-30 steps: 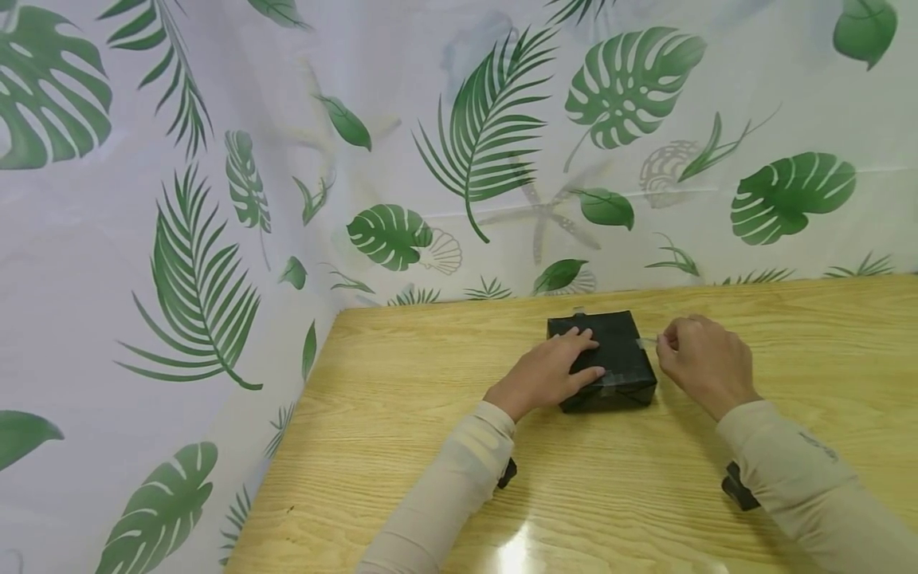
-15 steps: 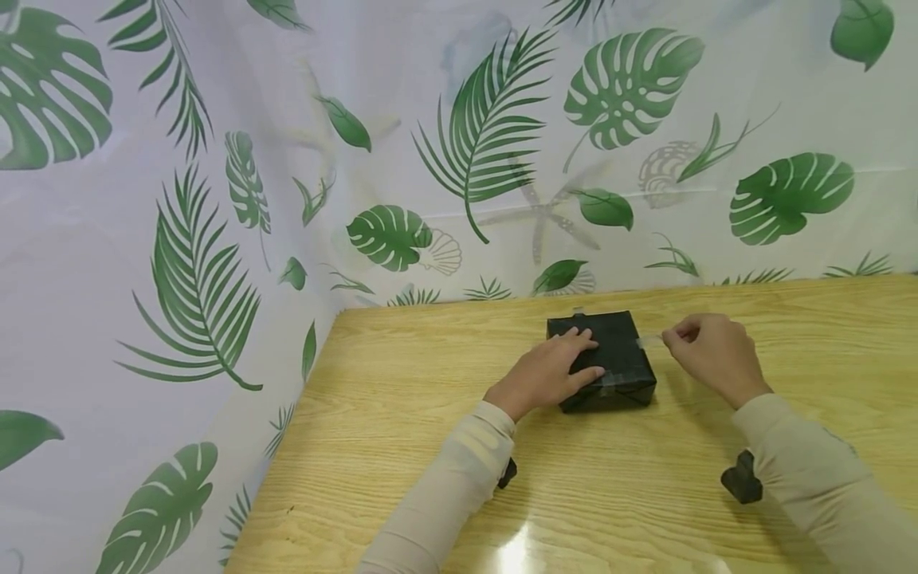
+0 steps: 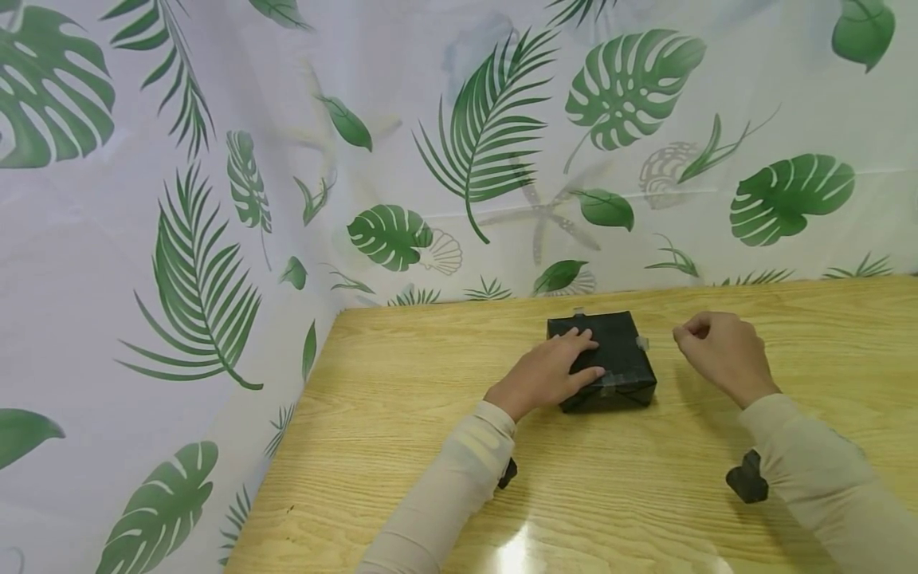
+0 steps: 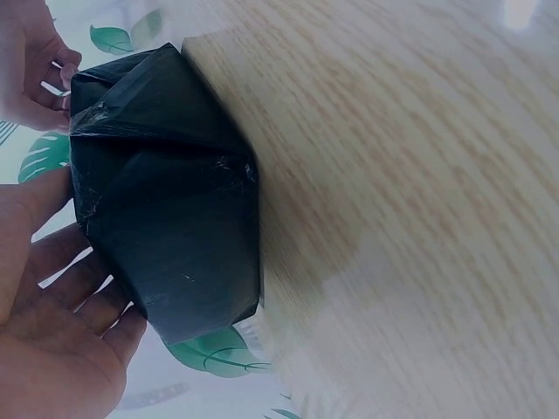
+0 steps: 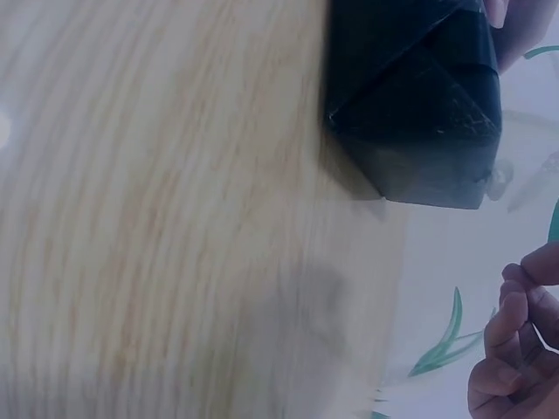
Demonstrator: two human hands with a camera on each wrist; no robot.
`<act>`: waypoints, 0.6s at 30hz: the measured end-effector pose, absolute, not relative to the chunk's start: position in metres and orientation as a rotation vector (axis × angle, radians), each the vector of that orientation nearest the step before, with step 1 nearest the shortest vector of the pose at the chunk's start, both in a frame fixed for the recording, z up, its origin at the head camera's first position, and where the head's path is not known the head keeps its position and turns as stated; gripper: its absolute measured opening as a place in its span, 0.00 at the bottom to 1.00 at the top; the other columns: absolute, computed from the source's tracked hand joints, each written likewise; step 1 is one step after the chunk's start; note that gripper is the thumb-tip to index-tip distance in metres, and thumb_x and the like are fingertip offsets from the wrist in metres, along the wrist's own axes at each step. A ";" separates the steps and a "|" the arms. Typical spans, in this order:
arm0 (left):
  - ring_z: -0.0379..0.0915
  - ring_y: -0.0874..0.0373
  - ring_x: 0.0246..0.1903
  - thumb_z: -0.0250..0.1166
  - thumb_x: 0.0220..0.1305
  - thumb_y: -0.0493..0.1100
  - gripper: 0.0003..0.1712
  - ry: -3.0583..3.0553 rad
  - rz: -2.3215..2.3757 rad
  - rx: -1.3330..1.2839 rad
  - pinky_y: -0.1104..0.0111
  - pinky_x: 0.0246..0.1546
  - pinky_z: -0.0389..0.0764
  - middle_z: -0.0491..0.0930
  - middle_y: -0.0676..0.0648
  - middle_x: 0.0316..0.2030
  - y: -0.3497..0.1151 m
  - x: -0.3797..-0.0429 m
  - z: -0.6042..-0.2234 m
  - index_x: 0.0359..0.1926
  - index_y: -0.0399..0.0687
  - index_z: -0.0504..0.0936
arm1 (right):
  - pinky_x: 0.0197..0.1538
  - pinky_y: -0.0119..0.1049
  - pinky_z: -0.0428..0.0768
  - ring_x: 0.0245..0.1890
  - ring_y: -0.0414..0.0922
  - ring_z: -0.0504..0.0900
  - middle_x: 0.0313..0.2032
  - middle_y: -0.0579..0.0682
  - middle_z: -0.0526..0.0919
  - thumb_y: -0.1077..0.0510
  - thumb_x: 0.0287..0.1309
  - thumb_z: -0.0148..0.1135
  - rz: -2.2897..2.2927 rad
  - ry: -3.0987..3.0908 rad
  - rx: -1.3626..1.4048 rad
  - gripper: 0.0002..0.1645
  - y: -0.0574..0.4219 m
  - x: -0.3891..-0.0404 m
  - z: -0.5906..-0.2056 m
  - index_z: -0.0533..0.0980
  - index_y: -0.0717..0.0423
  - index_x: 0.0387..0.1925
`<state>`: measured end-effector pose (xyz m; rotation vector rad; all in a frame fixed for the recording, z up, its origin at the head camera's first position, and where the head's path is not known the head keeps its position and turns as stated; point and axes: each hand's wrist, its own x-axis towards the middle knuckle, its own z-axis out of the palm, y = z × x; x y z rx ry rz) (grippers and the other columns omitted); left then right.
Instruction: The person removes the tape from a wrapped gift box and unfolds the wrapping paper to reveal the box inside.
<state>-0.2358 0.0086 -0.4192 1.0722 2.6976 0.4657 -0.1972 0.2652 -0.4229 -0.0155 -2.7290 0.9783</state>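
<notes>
A flat box wrapped in black plastic [image 3: 613, 343] lies near the table's far side. My left hand [image 3: 545, 373] rests on its top with straight, spread fingers, thumb toward the front edge. Bits of clear tape sit at the box's front and back edges, and a crumpled tape tab [image 3: 641, 344] sticks out at the right edge. Off to the right, apart from the box, my right hand [image 3: 726, 355] hovers with thumb and index fingertips together and the other fingers curled. Nothing shows between those fingertips in the right wrist view. Folded wrapping [image 4: 166, 113] shows on the box's side.
The wood-grain table [image 3: 402, 414] runs up to a white curtain [image 3: 502, 135] with green leaf prints behind and at the left. Black wrist devices [image 3: 748, 478] show under both sleeves.
My right hand has drawn away to the right from the box. A tape strip stretched between its fingertips and the box edge; now only a short tab stays on the box. The left hand keeps still.
</notes>
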 end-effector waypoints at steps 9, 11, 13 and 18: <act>0.48 0.56 0.77 0.52 0.79 0.58 0.31 2.704 0.459 1.087 0.62 0.75 0.56 0.56 0.47 0.77 0.009 -0.236 -0.419 0.75 0.51 0.67 | 0.27 0.42 0.76 0.31 0.55 0.82 0.33 0.59 0.86 0.51 0.69 0.62 0.947 -2.680 0.115 0.19 0.264 -0.192 -0.418 0.84 0.65 0.38; 0.49 0.56 0.77 0.52 0.79 0.58 0.31 2.714 0.438 1.094 0.63 0.74 0.57 0.57 0.48 0.77 0.008 -0.236 -0.419 0.75 0.51 0.68 | 0.28 0.41 0.76 0.32 0.54 0.82 0.32 0.57 0.86 0.52 0.68 0.64 0.946 -2.703 0.170 0.16 0.261 -0.191 -0.415 0.85 0.63 0.38; 0.49 0.56 0.76 0.52 0.78 0.58 0.31 2.722 0.421 1.100 0.62 0.74 0.57 0.57 0.48 0.77 0.008 -0.235 -0.419 0.75 0.51 0.68 | 0.28 0.41 0.76 0.31 0.51 0.81 0.31 0.53 0.86 0.53 0.67 0.65 0.934 -2.746 0.231 0.15 0.257 -0.191 -0.412 0.86 0.62 0.37; 0.52 0.57 0.76 0.52 0.78 0.59 0.31 2.751 0.384 1.135 0.63 0.74 0.58 0.59 0.47 0.76 0.008 -0.235 -0.419 0.74 0.51 0.69 | 0.28 0.40 0.78 0.27 0.42 0.80 0.28 0.46 0.85 0.50 0.65 0.69 0.920 -2.872 0.372 0.15 0.250 -0.189 -0.408 0.87 0.59 0.39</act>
